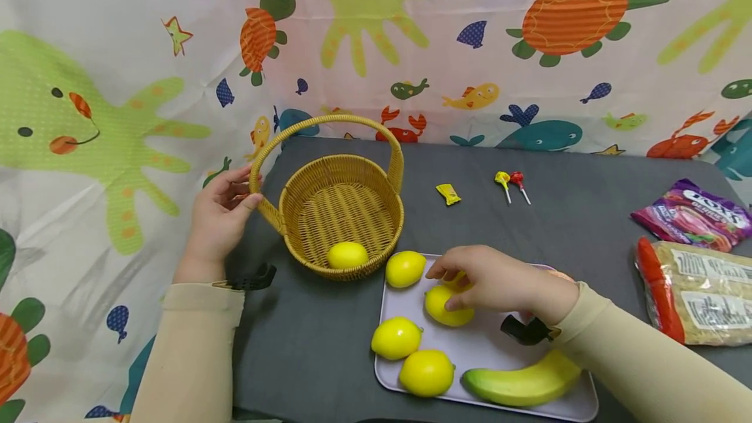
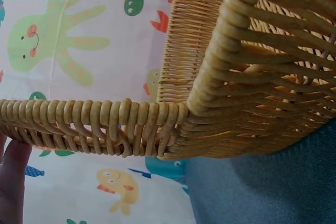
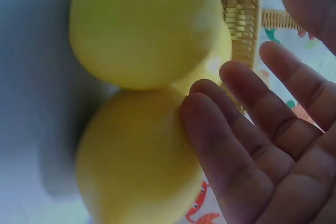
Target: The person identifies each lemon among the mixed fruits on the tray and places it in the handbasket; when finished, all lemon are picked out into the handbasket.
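Note:
My left hand [image 1: 220,214] holds the left side of a wicker basket's arched handle [image 1: 329,119] between thumb and fingers; the left wrist view shows a fingertip against the woven handle [image 2: 94,119]. One lemon [image 1: 347,255] lies in the basket [image 1: 341,211], near its front wall. My right hand [image 1: 487,279] hovers over the lilac tray [image 1: 487,351], fingers loosely bent above a lemon [image 1: 449,307] and another mostly hidden beneath them. In the right wrist view the fingertips [image 3: 202,111] are beside a lemon [image 3: 139,161], apparently not gripping it; contact cannot be told.
Other lemons [image 1: 427,373] and a greenish-yellow banana [image 1: 523,380] lie on the tray. A reddish item is mostly hidden by my right arm. Behind are a yellow wrapped candy [image 1: 449,194] and two lollipops [image 1: 517,178]. A purple candy bag [image 1: 693,217] and bread bag [image 1: 699,292] lie right.

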A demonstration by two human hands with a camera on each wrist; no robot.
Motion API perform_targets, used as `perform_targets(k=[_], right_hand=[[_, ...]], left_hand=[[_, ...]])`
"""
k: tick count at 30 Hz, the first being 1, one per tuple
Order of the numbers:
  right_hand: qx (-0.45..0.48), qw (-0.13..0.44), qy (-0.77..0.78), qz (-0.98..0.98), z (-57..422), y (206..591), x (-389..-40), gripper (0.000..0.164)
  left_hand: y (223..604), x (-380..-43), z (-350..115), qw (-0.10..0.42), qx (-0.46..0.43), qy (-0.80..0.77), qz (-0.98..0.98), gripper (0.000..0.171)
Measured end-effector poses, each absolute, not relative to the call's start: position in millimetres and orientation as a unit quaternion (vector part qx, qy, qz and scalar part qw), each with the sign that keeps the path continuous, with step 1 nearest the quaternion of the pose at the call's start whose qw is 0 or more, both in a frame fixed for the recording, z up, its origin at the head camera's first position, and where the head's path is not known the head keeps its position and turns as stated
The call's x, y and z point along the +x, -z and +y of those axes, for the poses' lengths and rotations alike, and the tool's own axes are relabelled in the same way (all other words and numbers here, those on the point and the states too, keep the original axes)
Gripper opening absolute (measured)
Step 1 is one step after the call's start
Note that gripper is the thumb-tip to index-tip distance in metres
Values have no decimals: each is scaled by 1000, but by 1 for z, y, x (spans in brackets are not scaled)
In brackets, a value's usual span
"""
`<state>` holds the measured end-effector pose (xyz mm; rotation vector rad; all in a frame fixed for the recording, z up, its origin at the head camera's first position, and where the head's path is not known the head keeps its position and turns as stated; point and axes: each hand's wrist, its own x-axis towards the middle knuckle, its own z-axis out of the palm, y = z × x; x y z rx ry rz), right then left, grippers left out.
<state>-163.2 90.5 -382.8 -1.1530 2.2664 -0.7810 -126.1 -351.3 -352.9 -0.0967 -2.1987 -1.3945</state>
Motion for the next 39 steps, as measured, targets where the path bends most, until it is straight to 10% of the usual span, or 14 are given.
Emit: perform_targets(k=[19,39], right_hand=[[-441,260,228,828,83,404,-145,49],[-405,180,385,809,-5,360,-207,54]], left_hand=[[354,-125,-356,273,-42,520,-809,47],[352,-123,-352,269,-25,504,-820,47]])
